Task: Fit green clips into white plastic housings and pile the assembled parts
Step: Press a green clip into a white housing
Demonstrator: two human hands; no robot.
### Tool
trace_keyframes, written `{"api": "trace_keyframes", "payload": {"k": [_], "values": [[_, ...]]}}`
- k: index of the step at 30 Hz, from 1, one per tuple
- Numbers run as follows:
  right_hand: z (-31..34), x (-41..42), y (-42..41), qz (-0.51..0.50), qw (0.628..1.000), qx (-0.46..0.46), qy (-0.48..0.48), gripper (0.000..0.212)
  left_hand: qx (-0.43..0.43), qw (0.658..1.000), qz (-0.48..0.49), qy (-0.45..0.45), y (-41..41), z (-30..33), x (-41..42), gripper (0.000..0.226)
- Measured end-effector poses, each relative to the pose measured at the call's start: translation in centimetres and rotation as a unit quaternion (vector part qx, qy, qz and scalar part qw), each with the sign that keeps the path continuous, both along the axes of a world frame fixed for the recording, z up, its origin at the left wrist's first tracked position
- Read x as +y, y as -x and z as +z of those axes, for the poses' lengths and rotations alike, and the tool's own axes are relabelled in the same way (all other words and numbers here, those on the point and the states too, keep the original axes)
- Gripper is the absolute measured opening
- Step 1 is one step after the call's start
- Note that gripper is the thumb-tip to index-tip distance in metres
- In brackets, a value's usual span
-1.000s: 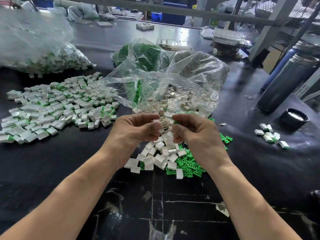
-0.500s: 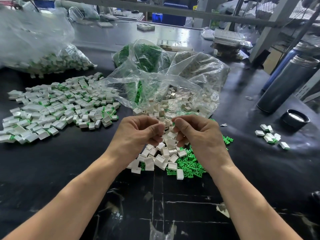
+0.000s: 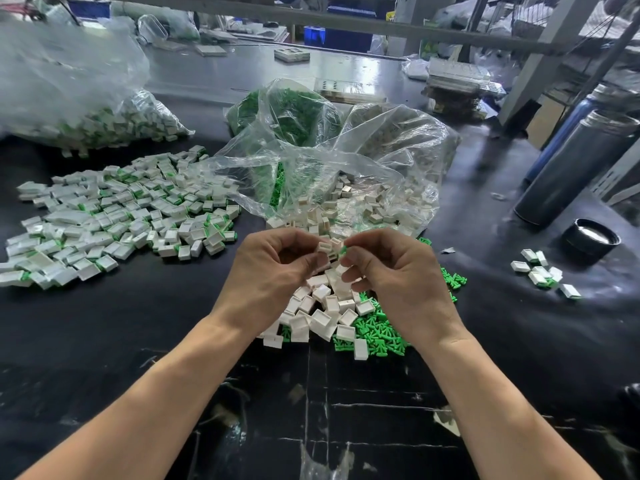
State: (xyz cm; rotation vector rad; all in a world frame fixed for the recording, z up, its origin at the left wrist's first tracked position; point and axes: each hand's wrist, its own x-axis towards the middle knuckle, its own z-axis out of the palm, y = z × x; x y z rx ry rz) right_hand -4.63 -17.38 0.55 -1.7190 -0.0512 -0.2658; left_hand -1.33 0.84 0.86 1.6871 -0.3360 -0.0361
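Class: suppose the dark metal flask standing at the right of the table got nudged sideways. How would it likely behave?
The flask is tall and narrow, so it would probably tip rather than slide. Its round body suggests it would then roll. Its lid lies beside it, so anything inside might spill.

Table top [image 3: 145, 327]: black, smooth, faintly glossy, scuffed with pale scratches.
White housings [image 3: 322, 315]: moulded plastic, matt.
Green clips [image 3: 379, 336]: bright plastic, slightly shiny.
Bags [image 3: 363, 161]: thin clear plastic film, crinkled, glossy.
Flask [image 3: 575, 168]: brushed dark metal, satin sheen.
Flask lid [image 3: 593, 240]: black rim, shiny inside.
Frame post [image 3: 540, 53]: grey painted metal, matt.
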Motion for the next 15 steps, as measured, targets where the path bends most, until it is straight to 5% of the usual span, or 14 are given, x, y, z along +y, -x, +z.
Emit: {"api": "trace_keyframes", "payload": {"k": [5, 11, 15], "values": [[-0.17, -0.34, -0.26, -0.039, 0.996, -0.009, 0.078, 0.013, -0.029, 0.999, 0.008, -0.037, 0.2, -0.06, -0.15, 0.01], [0.25, -0.17, -0.31, -0.013, 0.999, -0.036, 0.015, 0.029, -0.024, 0.997, 0.008, -0.069, 0.05, -0.61, -0.09, 0.006], [0.19, -0.05, -0.23, -0.016, 0.999, -0.026, -0.032, 0.02, -0.024, 0.996, -0.006, -0.08, 0.19, -0.65, -0.16, 0.005]]}}
